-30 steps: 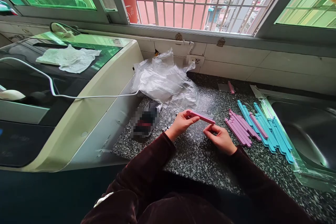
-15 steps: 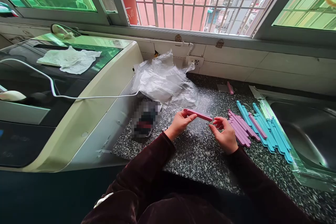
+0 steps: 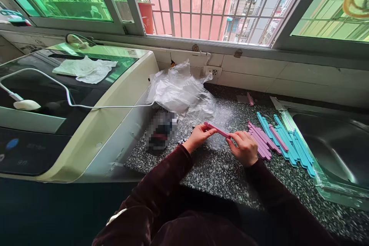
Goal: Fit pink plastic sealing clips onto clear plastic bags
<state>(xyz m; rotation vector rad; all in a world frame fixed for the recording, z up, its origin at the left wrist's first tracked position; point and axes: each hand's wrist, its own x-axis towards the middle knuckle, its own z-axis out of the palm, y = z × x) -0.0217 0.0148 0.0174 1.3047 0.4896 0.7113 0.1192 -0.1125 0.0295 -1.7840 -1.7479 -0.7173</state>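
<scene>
A pink bag-sealing clip (image 3: 218, 129) is held above the counter, slanting down toward the right. My left hand (image 3: 200, 137) is closed on its left end, thumb along the near side. The fingers of my right hand (image 3: 244, 147) pinch its right end. Right of my right hand, several pink clips (image 3: 261, 144) lie side by side. Beyond them are several blue clips (image 3: 288, 142) with one pink clip (image 3: 278, 138) on top. Crumpled clear plastic bags (image 3: 181, 90) lie behind my hands, with clear plastic on the counter below the held clip.
A metal sink (image 3: 331, 130) is at the right. A bulky appliance (image 3: 115, 96) with a white cable (image 3: 69, 98) and a cloth (image 3: 86, 69) on it fills the left. A blurred-out dark object (image 3: 161, 130) lies beside it. A small pink piece (image 3: 250, 99) lies near the wall.
My right hand has moved in and closed on the clip's right end, where its fingers were apart before. My left hand keeps its hold. The view has shifted slightly.
</scene>
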